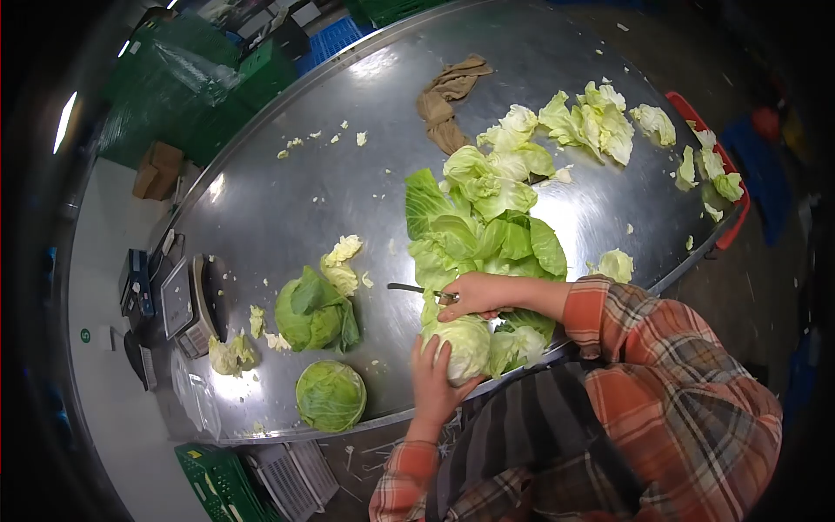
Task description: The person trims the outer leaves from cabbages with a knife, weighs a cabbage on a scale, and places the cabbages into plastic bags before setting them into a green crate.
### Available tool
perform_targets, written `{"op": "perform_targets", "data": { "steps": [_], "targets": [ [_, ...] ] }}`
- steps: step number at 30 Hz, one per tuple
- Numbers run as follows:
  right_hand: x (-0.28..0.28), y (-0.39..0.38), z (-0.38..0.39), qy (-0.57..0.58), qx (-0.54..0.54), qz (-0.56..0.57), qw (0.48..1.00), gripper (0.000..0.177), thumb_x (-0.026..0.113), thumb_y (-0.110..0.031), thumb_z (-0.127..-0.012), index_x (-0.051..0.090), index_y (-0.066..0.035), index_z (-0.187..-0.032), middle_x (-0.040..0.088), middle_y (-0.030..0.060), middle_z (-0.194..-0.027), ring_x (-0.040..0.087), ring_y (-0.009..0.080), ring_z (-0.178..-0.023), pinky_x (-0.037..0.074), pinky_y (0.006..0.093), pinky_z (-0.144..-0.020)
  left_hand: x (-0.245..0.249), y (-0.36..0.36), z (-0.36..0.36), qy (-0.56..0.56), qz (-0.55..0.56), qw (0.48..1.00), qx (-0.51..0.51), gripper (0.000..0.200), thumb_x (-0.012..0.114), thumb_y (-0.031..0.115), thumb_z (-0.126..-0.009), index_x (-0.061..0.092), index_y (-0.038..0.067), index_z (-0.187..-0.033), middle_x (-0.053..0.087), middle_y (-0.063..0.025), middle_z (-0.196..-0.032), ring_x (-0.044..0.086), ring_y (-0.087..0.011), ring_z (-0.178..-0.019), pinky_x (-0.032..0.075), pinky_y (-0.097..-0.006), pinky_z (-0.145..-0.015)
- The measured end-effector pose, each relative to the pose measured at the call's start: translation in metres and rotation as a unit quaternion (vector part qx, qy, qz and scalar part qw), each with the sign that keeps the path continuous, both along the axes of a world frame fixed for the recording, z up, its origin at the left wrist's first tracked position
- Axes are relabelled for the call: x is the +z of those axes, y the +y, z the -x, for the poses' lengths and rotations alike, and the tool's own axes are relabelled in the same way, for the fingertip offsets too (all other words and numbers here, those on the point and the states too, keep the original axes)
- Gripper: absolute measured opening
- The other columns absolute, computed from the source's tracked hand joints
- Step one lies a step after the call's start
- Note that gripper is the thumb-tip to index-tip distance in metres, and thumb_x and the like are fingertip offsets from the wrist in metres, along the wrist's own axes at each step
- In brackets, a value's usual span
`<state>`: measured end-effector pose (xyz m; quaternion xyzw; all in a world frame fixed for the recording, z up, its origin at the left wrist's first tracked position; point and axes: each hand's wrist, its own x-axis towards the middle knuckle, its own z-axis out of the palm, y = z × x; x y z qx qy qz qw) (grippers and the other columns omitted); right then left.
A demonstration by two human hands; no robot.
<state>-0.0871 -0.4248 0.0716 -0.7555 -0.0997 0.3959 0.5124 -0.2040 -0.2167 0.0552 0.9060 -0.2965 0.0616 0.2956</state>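
Note:
My left hand [432, 376] is wrapped against the side of a pale, trimmed cabbage [463, 346] at the near table edge, fingers gripping it. Just above that cabbage, my right hand [474, 296] is closed round a knife [407, 287], whose thin dark end sticks out to the left. Part of the knife is hidden by the fingers. Loose green outer leaves [487, 230] lie heaped beyond my right hand, and more leaves [520, 345] rest beside the cabbage. Two greener cabbages stand to the left: one with loose leaves [311, 313] and a rounder one [330, 396] nearer the edge.
The steel table [348, 200] carries a scale [187, 300] at left, a brown cloth [448, 100] at the far side and scattered leaves [600, 122]. A red bin [735, 204] meets the right edge. Green crates [217, 478] stand below at left.

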Motion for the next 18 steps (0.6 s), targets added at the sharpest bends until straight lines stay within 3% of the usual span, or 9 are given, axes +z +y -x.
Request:
{"op": "perform_targets", "data": {
  "steps": [2,3,7,10,13,14,15,17,18],
  "targets": [
    [-0.030,0.016,0.003,-0.103,-0.039,-0.019,0.994,0.041,0.065,-0.034,-0.083,0.059,0.003,-0.098,0.053,0.0103,-0.048,0.051,0.0215,-0.035,0.043,0.0339,-0.037,0.005,0.011,0.002,0.014,0.005,1.000,0.012,0.097,0.089,0.034,-0.053,0.035,0.010,-0.130,0.040,-0.0164,-0.132,0.032,-0.0448,-0.128,0.031,-0.0564,-0.102],
    [-0.052,0.023,0.001,-0.181,-0.056,0.012,0.982,0.033,0.062,-0.030,-0.086,0.059,0.003,-0.091,0.054,0.0111,-0.050,0.053,0.0208,-0.038,0.044,0.0342,-0.038,0.011,0.014,0.005,0.026,0.004,0.999,0.026,0.097,0.089,0.034,-0.052,0.035,0.010,-0.129,0.041,-0.0164,-0.131,0.032,-0.0443,-0.128,0.031,-0.0560,-0.102],
    [-0.026,0.026,0.001,0.011,-0.197,0.032,0.980,0.029,0.059,-0.024,-0.087,0.059,0.005,-0.088,0.057,0.0127,-0.054,0.056,0.0227,-0.040,0.045,0.0364,-0.038,0.033,0.015,0.012,0.085,-0.044,0.983,0.154,0.093,0.087,0.036,-0.054,0.037,0.007,-0.128,0.042,-0.0213,-0.130,0.035,-0.0422,-0.127,0.033,-0.0488,-0.103],
    [-0.036,0.037,0.010,-0.049,-0.193,0.001,0.980,0.027,0.057,-0.023,-0.087,0.059,0.004,-0.089,0.058,0.0136,-0.055,0.055,0.0227,-0.039,0.045,0.0372,-0.037,0.046,0.004,-0.004,0.145,-0.091,0.963,0.210,0.093,0.085,0.039,-0.058,0.040,0.003,-0.130,0.041,-0.0261,-0.130,0.036,-0.0431,-0.125,0.033,-0.0478,-0.102],
    [-0.059,0.021,-0.005,-0.018,-0.224,0.062,0.972,0.023,0.055,-0.020,-0.085,0.060,0.003,-0.088,0.060,0.0166,-0.060,0.060,0.0262,-0.048,0.048,0.0386,-0.046,0.041,0.017,-0.014,0.158,-0.110,0.963,0.187,0.093,0.083,0.040,-0.061,0.039,0.001,-0.134,0.039,-0.0281,-0.133,0.038,-0.0420,-0.123,0.034,-0.0458,-0.103],
    [-0.093,0.013,-0.011,-0.118,-0.228,0.079,0.963,0.026,0.056,-0.021,-0.085,0.060,0.004,-0.089,0.057,0.0159,-0.058,0.058,0.0247,-0.046,0.047,0.0387,-0.045,0.037,0.027,-0.017,0.156,-0.112,0.966,0.175,0.093,0.082,0.040,-0.063,0.038,0.001,-0.135,0.039,-0.0283,-0.134,0.039,-0.0413,-0.122,0.034,-0.0447,-0.103],
    [-0.123,0.001,-0.015,-0.218,-0.231,0.094,0.944,0.029,0.057,-0.023,-0.085,0.059,0.006,-0.090,0.055,0.0152,-0.056,0.056,0.0232,-0.044,0.046,0.0388,-0.044,0.033,0.037,-0.018,0.220,-0.062,0.955,0.190,0.090,0.081,0.038,-0.065,0.038,0.001,-0.135,0.039,-0.0273,-0.135,0.041,-0.0398,-0.122,0.035,-0.0434,-0.103],
    [-0.123,-0.026,-0.019,-0.155,-0.274,0.103,0.943,0.030,0.058,-0.023,-0.084,0.060,0.006,-0.090,0.056,0.0164,-0.057,0.056,0.0247,-0.047,0.047,0.0394,-0.049,0.026,0.056,-0.018,0.343,0.040,0.913,0.216,0.085,0.079,0.035,-0.070,0.037,0.001,-0.136,0.039,-0.0254,-0.136,0.045,-0.0368,-0.120,0.037,-0.0409,-0.102],
    [-0.144,-0.040,-0.022,-0.230,-0.330,0.081,0.912,0.031,0.059,-0.025,-0.084,0.060,0.006,-0.090,0.057,0.0165,-0.058,0.056,0.0242,-0.048,0.047,0.0388,-0.050,0.024,0.057,-0.020,0.362,0.113,0.897,0.228,0.082,0.077,0.033,-0.071,0.037,0.001,-0.136,0.040,-0.0237,-0.136,0.046,-0.0355,-0.120,0.037,-0.0397,-0.102]
  ]
}}
